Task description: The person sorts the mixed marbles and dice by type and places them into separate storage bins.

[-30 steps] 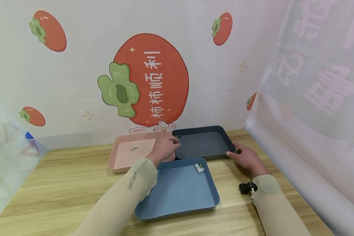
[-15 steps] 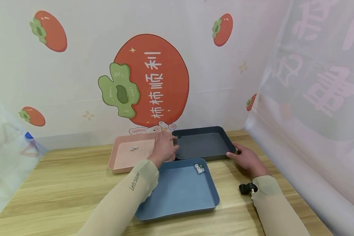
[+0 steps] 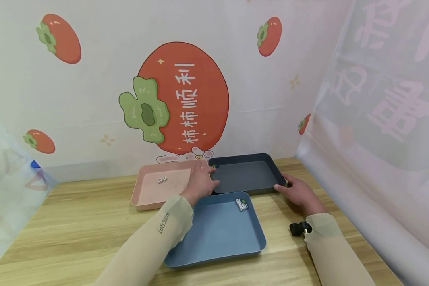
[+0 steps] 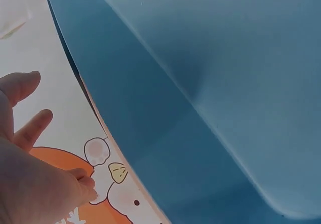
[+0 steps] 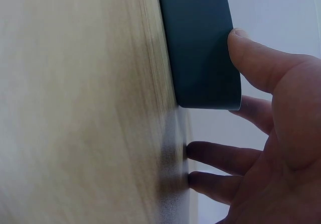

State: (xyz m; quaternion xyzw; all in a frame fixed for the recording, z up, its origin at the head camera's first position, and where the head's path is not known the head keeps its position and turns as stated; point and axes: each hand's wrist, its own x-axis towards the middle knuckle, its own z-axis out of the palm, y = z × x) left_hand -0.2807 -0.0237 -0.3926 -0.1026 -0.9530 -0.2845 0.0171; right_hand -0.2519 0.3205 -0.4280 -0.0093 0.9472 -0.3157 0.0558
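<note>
My left hand [image 3: 199, 182] is over the seam between the pink tray [image 3: 137, 192] and the dark grey tray [image 3: 248, 176]. Its thumb and fingers are spread apart, and in the left wrist view I see nothing between them. By its fingertips, at the dark tray's left end, lie small dark and green pieces [image 3: 215, 166], too small to make out fully. My right hand [image 3: 299, 194] holds the dark tray's near right corner. In the right wrist view its thumb presses the tray's outer wall [image 5: 200, 58] while the index finger goes behind the corner.
Two white dice [image 3: 162, 180] lie in the pink tray. The blue tray [image 3: 218, 238] stands in front, with several white dice [image 3: 241, 205] and something green at its far right corner. A patterned sheet [image 3: 257, 131] hangs behind the wooden table [image 3: 75, 222].
The left hand's thumb and fingers have parted from a closer, pinched pose, and the hand has sunk slightly. The right hand stays at the dark tray's corner.
</note>
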